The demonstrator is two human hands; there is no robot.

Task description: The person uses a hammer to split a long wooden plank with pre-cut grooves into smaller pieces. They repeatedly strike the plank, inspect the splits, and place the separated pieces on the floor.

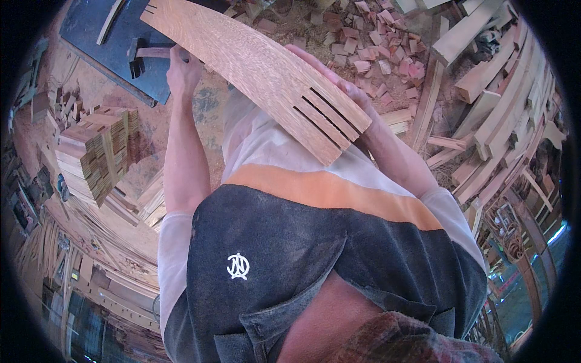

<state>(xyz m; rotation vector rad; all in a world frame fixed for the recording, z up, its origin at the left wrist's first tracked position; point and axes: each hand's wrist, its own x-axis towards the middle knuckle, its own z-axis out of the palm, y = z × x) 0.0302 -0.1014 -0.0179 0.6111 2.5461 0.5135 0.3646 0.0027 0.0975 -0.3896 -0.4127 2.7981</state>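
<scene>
A curved wooden board [242,57] slants across the upper middle, from the top left down toward my chest. Dark narrow slots are cut into its near end, and smaller ones show at its far end. My right hand [354,97] grips the board along its right edge, with the fingers partly hidden by the wood. To the left of the board, my left hand [183,72] is closed round the handle of a hammer [156,52]. The hammer's dark head lies over a dark blue work surface [91,42].
A slim curved wooden strip [111,21] lies on the blue surface. Bundled short wooden pieces [85,151] are stacked at the left. Small offcuts [381,51] lie heaped on the dusty floor ahead. Long timber pieces [493,121] crowd the right side.
</scene>
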